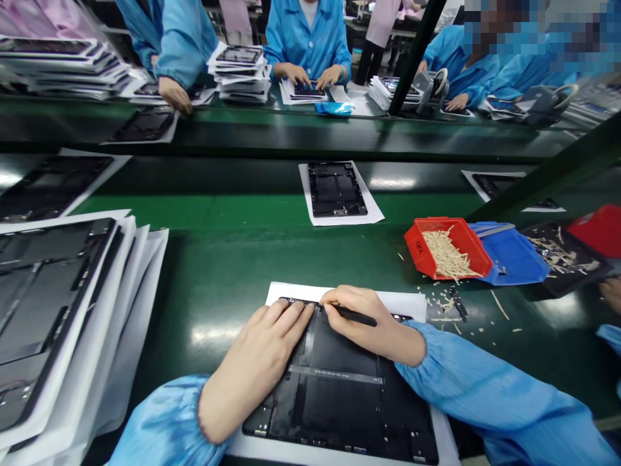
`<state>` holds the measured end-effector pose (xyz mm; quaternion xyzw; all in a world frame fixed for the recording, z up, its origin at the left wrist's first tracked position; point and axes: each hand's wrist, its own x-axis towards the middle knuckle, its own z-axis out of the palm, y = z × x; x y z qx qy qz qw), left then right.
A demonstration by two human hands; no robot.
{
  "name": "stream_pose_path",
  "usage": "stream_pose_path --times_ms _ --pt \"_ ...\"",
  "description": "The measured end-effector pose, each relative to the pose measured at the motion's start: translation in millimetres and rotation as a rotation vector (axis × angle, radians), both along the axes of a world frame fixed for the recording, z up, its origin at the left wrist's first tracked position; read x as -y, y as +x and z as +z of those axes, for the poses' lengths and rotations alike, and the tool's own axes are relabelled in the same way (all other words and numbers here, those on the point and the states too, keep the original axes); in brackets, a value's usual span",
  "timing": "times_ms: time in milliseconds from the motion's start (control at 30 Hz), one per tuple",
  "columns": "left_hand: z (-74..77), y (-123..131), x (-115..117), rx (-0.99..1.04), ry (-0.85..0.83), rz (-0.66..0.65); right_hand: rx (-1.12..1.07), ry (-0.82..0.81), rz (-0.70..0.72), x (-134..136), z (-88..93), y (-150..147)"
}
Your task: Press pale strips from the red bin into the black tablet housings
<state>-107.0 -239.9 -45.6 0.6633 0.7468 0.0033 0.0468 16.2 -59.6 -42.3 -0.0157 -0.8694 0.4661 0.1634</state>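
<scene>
A black flat device panel [339, 395] lies on a white sheet [402, 303] right in front of me on the green belt. My left hand [257, 362] rests flat on the panel's upper left part, fingers stretched toward its top edge. My right hand [363, 323] is closed around a thin black pen-like tool [354, 316], its tip pressed at the panel's top edge next to my left fingertips.
A stack of black panels on white sheets [53, 310] stands at my left. Another panel on a sheet [337, 189] lies further up the belt. A red tray of small sticks [449, 249], a blue tray [514, 255] and scattered sticks sit at right. Several blue-coated people work across the belt.
</scene>
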Motion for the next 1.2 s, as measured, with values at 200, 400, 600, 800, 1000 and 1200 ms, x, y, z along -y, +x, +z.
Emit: stream_pose_path --times_ms 200,400,600,800,1000,1200 --pt "3.3 2.7 -5.8 -0.033 0.020 -0.006 0.029 0.112 0.080 -1.7 8.4 3.0" --pt "-0.2 2.3 -3.5 0.025 0.065 0.013 0.056 0.170 0.086 -2.7 9.6 4.9" --pt "-0.7 1.7 -1.8 0.045 0.063 0.014 0.021 0.065 0.010 -2.9 -1.0 2.8" --pt "-1.6 1.8 -1.7 0.056 0.074 0.013 0.065 0.121 0.068 -4.3 8.4 5.1" --pt "1.7 2.2 -4.8 0.068 0.056 0.023 0.077 0.203 0.114 -4.2 11.9 5.9" --pt "1.9 1.9 -5.8 0.042 0.068 0.018 0.033 0.108 -0.097 -3.3 5.2 4.2"
